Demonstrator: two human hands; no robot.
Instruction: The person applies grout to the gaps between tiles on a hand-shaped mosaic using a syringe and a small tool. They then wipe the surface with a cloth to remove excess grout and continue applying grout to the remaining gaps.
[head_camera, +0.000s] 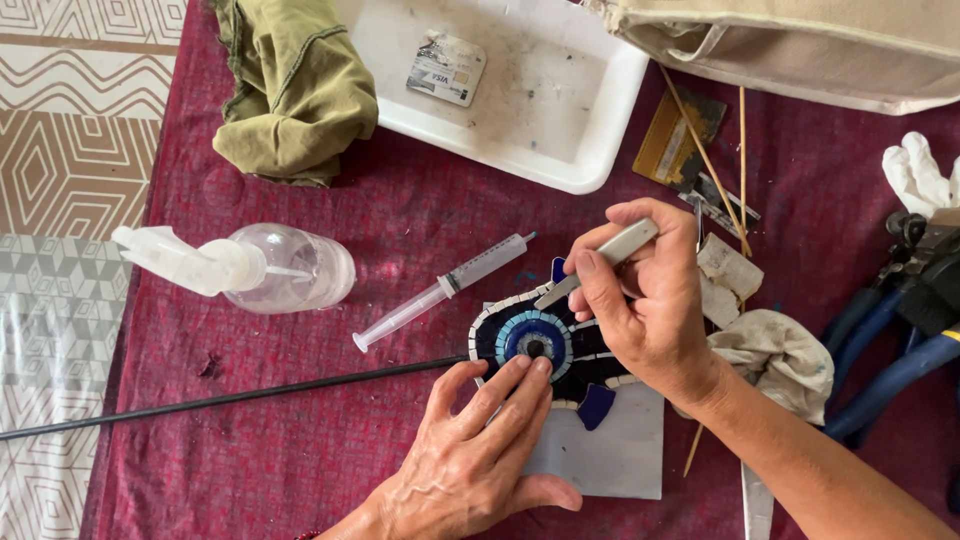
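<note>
While the left hand lies flat, fingers together, with its fingertips pressing the lower edge of a blue-and-white eye mosaic, the right hand comes in from the upper right, pinching a slim metal tool between thumb and forefinger. The tool's long axis runs diagonally, upper right to lower left, and its tip meets the mosaic's upper rim just above the ringed centre; whether it touches a tile or a joint is hard to tell. The right hand is thus the nearer to the working edge, the left steadying from below. The mosaic sits on a pale backing sheet on the counter, which is covered in dark red cloth. A thin black rod runs from the left edge to the mosaic's left side. Just above lie a plastic syringe and a clear spray bottle on its side. Farther back are a white tray and an olive cloth; blue-handled nippers lie at right.
</note>
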